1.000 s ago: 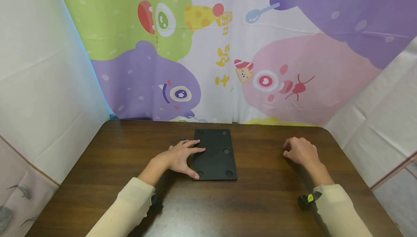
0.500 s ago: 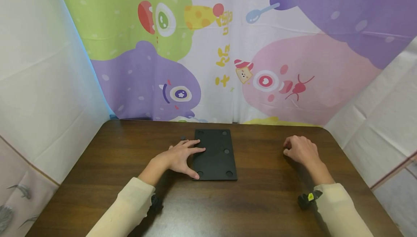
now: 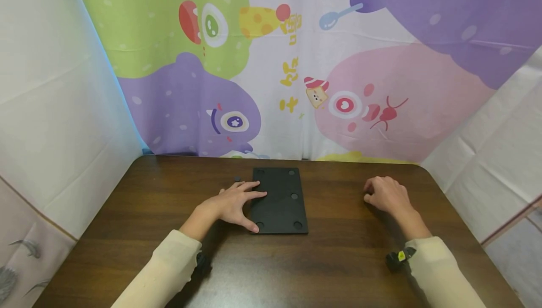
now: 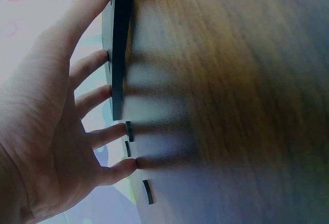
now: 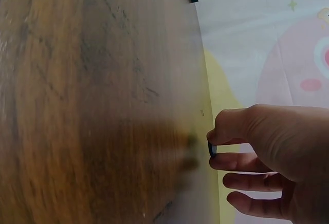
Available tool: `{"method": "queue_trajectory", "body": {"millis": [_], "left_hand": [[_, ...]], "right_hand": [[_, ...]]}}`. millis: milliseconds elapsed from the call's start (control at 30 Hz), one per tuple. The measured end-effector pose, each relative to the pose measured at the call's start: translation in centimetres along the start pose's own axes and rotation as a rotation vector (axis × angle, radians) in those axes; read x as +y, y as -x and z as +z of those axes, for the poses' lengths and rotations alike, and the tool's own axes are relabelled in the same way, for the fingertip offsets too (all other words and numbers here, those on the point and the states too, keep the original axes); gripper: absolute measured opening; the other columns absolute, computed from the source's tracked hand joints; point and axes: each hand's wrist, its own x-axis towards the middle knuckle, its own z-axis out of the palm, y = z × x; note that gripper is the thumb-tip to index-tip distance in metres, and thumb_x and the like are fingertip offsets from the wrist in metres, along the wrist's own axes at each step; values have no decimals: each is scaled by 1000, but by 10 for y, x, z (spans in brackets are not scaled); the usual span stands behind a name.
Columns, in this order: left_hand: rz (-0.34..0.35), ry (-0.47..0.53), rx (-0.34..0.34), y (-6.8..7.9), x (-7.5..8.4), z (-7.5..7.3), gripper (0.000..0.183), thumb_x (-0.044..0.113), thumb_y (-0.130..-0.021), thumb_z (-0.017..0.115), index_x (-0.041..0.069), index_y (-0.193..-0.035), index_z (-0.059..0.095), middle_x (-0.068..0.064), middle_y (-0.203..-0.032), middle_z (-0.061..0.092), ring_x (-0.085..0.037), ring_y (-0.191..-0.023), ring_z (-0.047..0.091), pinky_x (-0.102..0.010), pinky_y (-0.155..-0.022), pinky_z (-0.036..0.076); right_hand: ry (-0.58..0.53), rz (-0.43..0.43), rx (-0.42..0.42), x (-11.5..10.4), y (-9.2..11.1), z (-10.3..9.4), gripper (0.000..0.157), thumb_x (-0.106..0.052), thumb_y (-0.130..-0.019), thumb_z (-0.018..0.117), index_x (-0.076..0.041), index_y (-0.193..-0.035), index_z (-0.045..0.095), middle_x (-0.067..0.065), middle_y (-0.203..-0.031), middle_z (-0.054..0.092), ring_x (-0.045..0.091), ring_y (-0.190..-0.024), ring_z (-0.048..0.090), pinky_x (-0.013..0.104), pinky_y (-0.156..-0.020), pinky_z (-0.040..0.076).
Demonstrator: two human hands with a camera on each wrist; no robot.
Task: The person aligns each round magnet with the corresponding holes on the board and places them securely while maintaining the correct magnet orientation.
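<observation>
A thin black rectangular board (image 3: pixel 279 209) with round marks near its edges lies flat on the table. My left hand (image 3: pixel 233 203) spreads over its left side, thumb at the near left corner and two fingertips reaching over the left edge. Several small black discs lie beside the board; one disc (image 3: pixel 237 179) shows past my fingers in the head view. In the left wrist view a disc (image 4: pixel 129 131) sits right by a fingertip, and another disc (image 4: pixel 148 191) lies farther off. My right hand (image 3: pixel 388 196) pinches a small dark disc (image 5: pixel 212 149) between thumb and index finger, over the table's right side.
The brown wooden table (image 3: pixel 271 270) has rounded far corners. A cartoon-printed cloth (image 3: pixel 292 134) hangs right behind its far edge. Pale cloth panels (image 3: pixel 63 87) stand to the left and right. Each wrist wears a small dark camera (image 3: pixel 395 261).
My right hand has shifted slightly left with the disc between its fingers. The left hand and the board have stayed in place.
</observation>
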Motion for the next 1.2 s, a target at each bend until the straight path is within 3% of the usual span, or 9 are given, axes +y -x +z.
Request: {"method": "queue_trajectory", "body": {"millis": [233, 433, 500, 600, 733, 833, 1200], "left_hand": [[15, 0, 13, 7, 13, -8, 116, 95, -74, 80, 48, -173, 42, -2, -191, 21, -58, -173, 21, -99, -119, 23], [-3, 14, -25, 26, 48, -32, 111, 72, -83, 91, 31, -175, 44, -12, -190, 22, -62, -171, 21, -98, -120, 22], [-10, 17, -32, 27, 52, -35, 109, 67, -85, 91, 29, -175, 44, -13, -190, 22, -62, -171, 20, -97, -121, 22], [-6, 25, -24, 23, 43, -29, 111, 77, -82, 89, 35, -175, 44, -10, -191, 21, -61, -172, 19, -98, -121, 21], [8, 18, -1, 10, 16, -11, 120, 98, -71, 80, 48, -173, 41, -3, -192, 20, -57, -174, 18, -98, -121, 20], [11, -1, 5, 1, 2, -1, 122, 102, -68, 78, 54, -172, 39, 0, -192, 18, -55, -175, 17, -98, -122, 20], [-8, 24, 2, 6, 8, -5, 118, 91, -73, 85, 48, -173, 41, 4, -192, 17, -54, -176, 16, -96, -124, 18]], "right_hand": [[-3, -10, 10, -5, -1, 0, 17, -20, -91, 83, -12, -107, 83, 11, -104, 82, 40, -98, 77, 61, -73, 60], [-15, -23, 11, -9, -1, 0, 17, -19, -91, 83, -12, -107, 83, 10, -104, 82, 38, -97, 76, 59, -74, 60], [-19, -26, 12, -11, -1, 0, 17, -19, -91, 83, -12, -106, 83, 10, -103, 81, 37, -96, 76, 59, -73, 60], [-23, -31, 8, -13, -1, 1, 17, -19, -91, 83, -12, -107, 84, 9, -103, 81, 35, -95, 76, 58, -73, 60], [-22, -29, -3, -16, -1, 2, 17, -19, -91, 84, -13, -107, 84, 8, -103, 81, 34, -96, 76, 58, -74, 61], [-21, -30, -6, -18, -1, 3, 16, -19, -91, 84, -13, -107, 84, 8, -103, 81, 34, -96, 76, 59, -75, 61], [-16, -68, -14, -27, -1, 8, 17, -19, -90, 85, -14, -106, 83, 5, -98, 79, 33, -96, 76, 57, -74, 61]]}}
